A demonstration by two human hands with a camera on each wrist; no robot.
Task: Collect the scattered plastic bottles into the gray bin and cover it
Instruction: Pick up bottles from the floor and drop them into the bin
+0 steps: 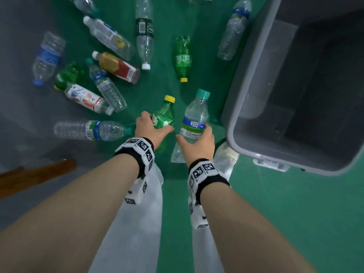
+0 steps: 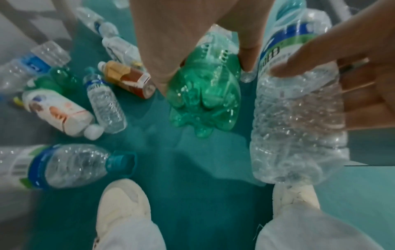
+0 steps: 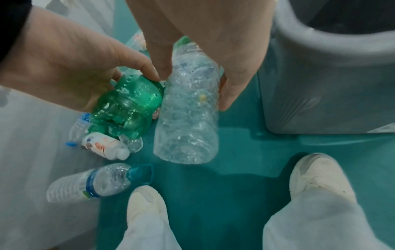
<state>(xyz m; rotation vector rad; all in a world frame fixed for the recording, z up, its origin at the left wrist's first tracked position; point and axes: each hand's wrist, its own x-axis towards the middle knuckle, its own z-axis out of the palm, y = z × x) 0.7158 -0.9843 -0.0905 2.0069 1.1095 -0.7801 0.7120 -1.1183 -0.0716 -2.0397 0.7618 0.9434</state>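
The open gray plastic bin [image 1: 256, 79] stands on the green floor [image 1: 275, 213] at the person's right and looks empty as far as its interior shows; no lid is visible. About a dozen plastic bottles [image 1: 110, 34] lie scattered to the left, so collection has barely begun. The left hand [image 1: 152, 129] grips a crumpled green bottle with a yellow cap [image 1: 164, 115]. The right hand [image 1: 199, 142] wraps around a clear water bottle with a teal cap [image 1: 196, 113], both lifted near the bin.

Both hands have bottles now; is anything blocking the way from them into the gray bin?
Nothing visible does. The gray bin stands uncovered just right of the clear bottle in the right hand.
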